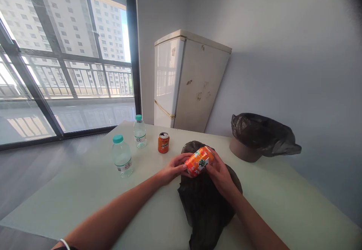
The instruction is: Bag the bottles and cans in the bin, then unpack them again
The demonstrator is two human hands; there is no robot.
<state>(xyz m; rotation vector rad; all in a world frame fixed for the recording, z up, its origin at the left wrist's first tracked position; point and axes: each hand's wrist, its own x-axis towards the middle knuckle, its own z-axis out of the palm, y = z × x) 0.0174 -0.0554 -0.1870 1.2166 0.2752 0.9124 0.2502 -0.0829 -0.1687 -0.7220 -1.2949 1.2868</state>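
A broad, pale-green bench [85, 193] carries a crumpled black plastic bag [207, 208]; above the bag, the left hand [174, 169] and right hand [222, 174] — fingers closed around opposite ends — grip an orange-and-red cylindrical metal can [198, 161].

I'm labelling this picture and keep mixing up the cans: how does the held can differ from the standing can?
The held can is tilted between the left hand and right hand; the standing can is upright on the table, untouched. The held can looks brighter, with large dark characters; the standing can looks darker orange, with smaller lettering. Both are mostly orange drink cans.
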